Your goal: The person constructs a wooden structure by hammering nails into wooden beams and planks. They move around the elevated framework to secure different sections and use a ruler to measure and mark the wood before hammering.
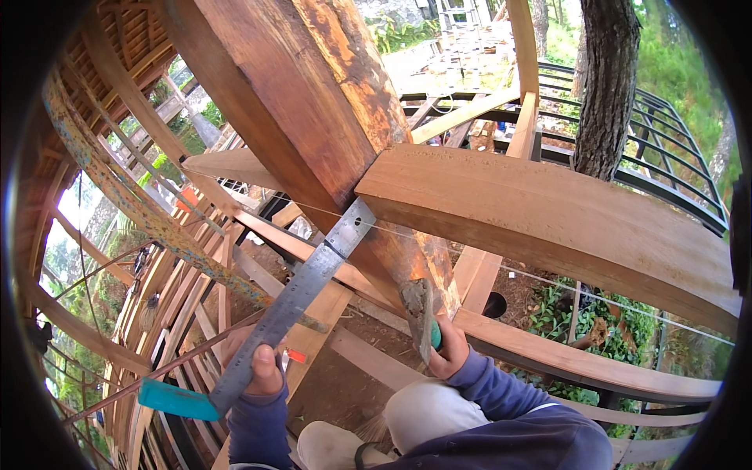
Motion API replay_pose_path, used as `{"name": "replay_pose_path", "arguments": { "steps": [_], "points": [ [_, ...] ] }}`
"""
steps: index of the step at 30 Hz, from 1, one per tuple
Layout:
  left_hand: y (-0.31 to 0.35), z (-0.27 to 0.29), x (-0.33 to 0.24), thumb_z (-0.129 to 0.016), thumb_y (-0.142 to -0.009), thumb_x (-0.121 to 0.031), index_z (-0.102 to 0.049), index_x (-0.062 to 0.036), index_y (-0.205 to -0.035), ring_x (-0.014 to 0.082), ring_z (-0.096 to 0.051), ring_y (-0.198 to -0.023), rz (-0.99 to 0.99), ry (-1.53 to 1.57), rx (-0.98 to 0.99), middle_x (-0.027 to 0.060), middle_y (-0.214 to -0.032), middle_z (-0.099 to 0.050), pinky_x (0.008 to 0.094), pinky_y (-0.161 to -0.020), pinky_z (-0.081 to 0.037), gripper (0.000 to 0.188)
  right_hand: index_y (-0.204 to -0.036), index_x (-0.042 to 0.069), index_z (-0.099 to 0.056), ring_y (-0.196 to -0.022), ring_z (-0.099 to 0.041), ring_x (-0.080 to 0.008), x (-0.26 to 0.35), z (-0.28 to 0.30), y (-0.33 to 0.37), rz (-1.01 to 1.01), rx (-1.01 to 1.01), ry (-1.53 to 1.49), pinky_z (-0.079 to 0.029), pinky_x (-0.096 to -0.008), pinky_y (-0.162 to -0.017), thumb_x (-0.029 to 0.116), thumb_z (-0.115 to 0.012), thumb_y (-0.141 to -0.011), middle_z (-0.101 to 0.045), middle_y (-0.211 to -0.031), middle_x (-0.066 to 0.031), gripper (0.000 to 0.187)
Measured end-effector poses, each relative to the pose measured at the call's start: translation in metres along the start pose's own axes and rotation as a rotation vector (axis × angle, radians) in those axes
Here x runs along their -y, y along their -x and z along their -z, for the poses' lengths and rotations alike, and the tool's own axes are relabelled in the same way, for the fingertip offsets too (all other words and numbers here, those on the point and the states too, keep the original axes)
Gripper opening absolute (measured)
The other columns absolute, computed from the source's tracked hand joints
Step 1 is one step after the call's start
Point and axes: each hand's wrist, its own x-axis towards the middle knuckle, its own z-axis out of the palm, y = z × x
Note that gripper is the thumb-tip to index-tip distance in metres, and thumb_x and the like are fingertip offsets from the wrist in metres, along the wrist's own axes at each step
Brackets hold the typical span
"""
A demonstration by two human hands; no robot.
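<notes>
My left hand [265,371] is closed around the steel blade of a try square [301,286] with a teal handle. The blade slants up to the right, and its far end lies against the thick wooden post [313,117], just below where a horizontal beam [540,211] meets it. My right hand [450,349], left of the beam's near side, grips a tool with a green handle [435,335]. Its broad, worn grey metal part [416,301] points up beside the post's lower end; its exact kind is unclear. A small red piece [296,356] shows beside my left hand.
A thin white string [595,296] runs across post and beam. A rusty curved pipe [149,215] arches at left, near stacked planks [168,294]. Lower beams [580,352] cross beneath my hands above bare soil. Beyond stand a tree trunk [607,94] and a black metal frame [674,149].
</notes>
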Motion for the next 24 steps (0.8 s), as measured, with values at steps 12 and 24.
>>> {"name": "replay_pose_path", "arguments": {
  "steps": [12, 24],
  "points": [
    [-0.024, -0.004, -0.034, -0.053, -0.078, -0.054, -0.059, 0.0032, -0.081, 0.0108, -0.048, -0.051, -0.003, 0.078, -0.028, 0.0065, -0.062, -0.056, 0.0225, -0.045, -0.035, 0.058, -0.104, 0.0, -0.048, -0.065, -0.06, -0.0301, -0.002, 0.004, -0.001, 0.048, 0.034, 0.034, -0.046, -0.0344, -0.06, 0.014, -0.064, -0.078, -0.057, -0.075, -0.0161, 0.034],
    [-0.036, 0.012, -0.05, -0.048, -0.081, -0.042, -0.06, 0.0022, -0.071, 0.0197, -0.049, -0.054, -0.144, -0.149, 0.07, 0.008, -0.063, -0.057, 0.0327, -0.052, -0.04, 0.047, -0.102, 0.002, -0.049, -0.064, -0.062, -0.0317, 0.035, 0.005, -0.019, 0.04, 0.14, 0.167, -0.048, -0.0355, -0.058, 0.018, -0.068, -0.076, -0.059, -0.073, -0.016, 0.036]
  ]
}}
